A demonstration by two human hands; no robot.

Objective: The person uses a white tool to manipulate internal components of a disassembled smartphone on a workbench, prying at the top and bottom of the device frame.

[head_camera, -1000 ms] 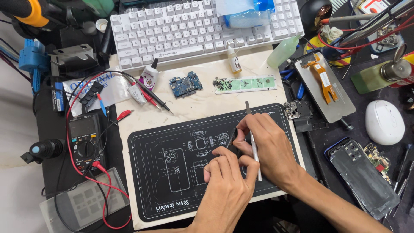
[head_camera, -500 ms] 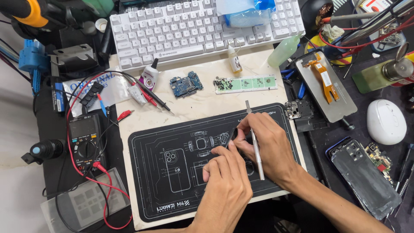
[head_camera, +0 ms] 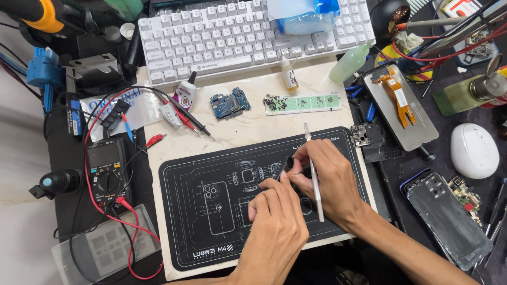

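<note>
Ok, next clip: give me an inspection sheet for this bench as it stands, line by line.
Surface: black rubber work mat with white phone diagrams on a pale board.
Job's things: slim silver metal tool in the right hand; small dark part pinched between both hands, too small to identify.
Clutter: white keyboard, blue circuit board, green screw strip, small glue bottle, white mouse, opened dark phone body.
Grips: left hand fingertips on the part; right hand holds the tool.
Cables: red and black probe leads run from the black multimeter.
Surroundings: nothing seen beyond the bench.
</note>
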